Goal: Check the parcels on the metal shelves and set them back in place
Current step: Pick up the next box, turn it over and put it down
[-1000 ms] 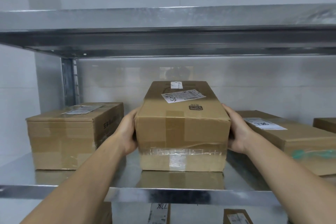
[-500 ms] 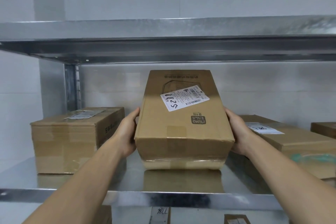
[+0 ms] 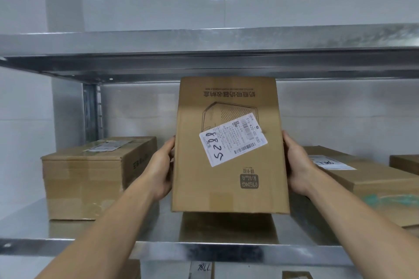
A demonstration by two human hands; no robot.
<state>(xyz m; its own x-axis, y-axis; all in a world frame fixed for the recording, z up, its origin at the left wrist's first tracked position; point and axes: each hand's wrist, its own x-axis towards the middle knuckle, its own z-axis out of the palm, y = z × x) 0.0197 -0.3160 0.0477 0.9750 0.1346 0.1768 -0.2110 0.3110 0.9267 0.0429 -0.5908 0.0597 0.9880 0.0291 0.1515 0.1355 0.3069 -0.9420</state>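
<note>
Head view: the box [image 3: 229,149] is above the middle shelf [image 3: 204,253], tipped up so its labelled face looks at the camera. I cannot tell if its lower edge touches the shelf. The left hand [image 3: 162,172] grips the left side of the box and the right hand [image 3: 295,165] grips its right side, with the fingers curled around the edges. A white label [image 3: 233,139] reads 8825. A second box [image 3: 90,176] stands left of the box, and a third box [image 3: 362,179] stands on its right.
</note>
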